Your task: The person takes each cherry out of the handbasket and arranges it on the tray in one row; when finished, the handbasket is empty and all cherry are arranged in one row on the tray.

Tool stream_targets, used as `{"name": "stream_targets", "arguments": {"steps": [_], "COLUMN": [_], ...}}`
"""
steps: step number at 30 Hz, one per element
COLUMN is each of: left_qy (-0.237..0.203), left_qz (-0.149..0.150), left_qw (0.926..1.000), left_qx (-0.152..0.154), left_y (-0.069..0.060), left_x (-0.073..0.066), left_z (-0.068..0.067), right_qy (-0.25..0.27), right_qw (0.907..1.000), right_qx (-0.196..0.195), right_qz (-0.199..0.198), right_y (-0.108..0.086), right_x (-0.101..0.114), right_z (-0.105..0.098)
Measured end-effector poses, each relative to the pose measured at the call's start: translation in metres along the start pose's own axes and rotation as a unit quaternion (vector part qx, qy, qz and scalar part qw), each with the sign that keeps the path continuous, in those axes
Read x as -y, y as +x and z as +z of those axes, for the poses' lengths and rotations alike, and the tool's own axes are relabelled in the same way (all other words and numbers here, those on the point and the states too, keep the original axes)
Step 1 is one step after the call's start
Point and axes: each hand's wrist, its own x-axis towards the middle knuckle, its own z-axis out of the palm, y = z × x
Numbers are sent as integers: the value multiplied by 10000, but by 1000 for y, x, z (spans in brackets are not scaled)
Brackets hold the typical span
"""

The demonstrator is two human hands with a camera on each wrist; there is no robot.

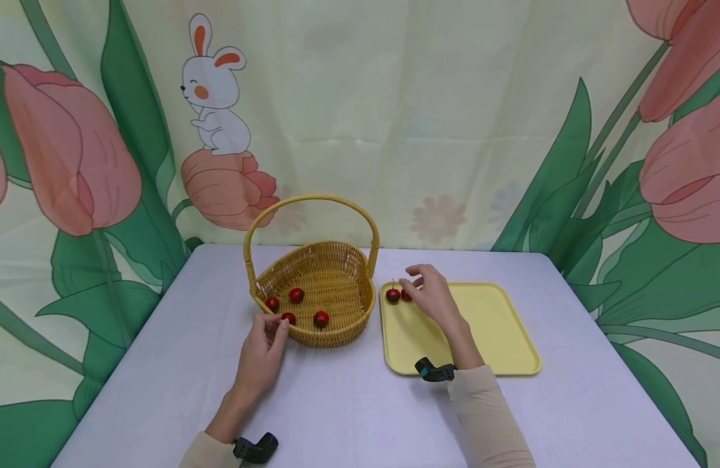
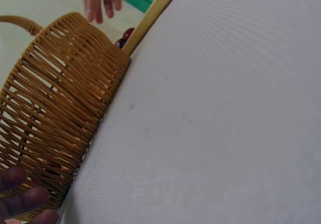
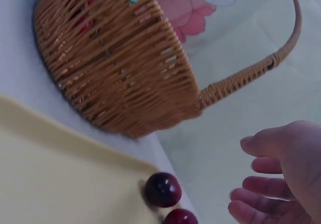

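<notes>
A yellow wicker basket [image 1: 336,333] with a tall arched handle stands on the table. Several dark red cherries [image 1: 321,319] lie in its front and left part. My left hand [image 1: 260,354] is at the basket's front-left rim, thumb and index finger pinching the edge beside one cherry; the other fingers lie along the outer weave in the left wrist view. Two cherries [image 3: 163,189] sit in the far-left corner of a pale yellow tray [image 1: 482,331]. Just above them my right hand [image 1: 434,296] hovers with loosely bent fingers, nothing between them in the right wrist view.
A white cloth covers the table [image 1: 336,409]. The tray lies close to the basket's right side. Behind the table's far edge hangs a curtain [image 1: 453,130] printed with tulips and a rabbit. Each wrist wears a black device [image 1: 434,370].
</notes>
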Motion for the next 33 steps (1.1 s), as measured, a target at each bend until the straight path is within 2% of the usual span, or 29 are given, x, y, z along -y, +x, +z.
{"name": "stream_targets", "arguments": {"steps": [6, 17, 27, 33], "left_qy": [-19, -8, -32, 25], "left_qz": [24, 94, 114, 33], "left_qw": [10000, 9999, 9999, 10000], "left_qx": [-22, -84, -70, -55], "left_y": [0, 1, 1, 1], "left_x": [0, 0, -1, -2], "left_z": [1, 1, -1, 0], "right_qy": [199, 457, 341, 242], "right_qw": [9996, 9934, 9885, 9870], "right_qx": [-38, -142, 281, 621], "right_qz": [-220, -1042, -1447, -1466], "right_y": [-2, 0, 4, 8], "right_x": [19, 53, 81, 89], "right_z": [-3, 1, 19, 38]}}
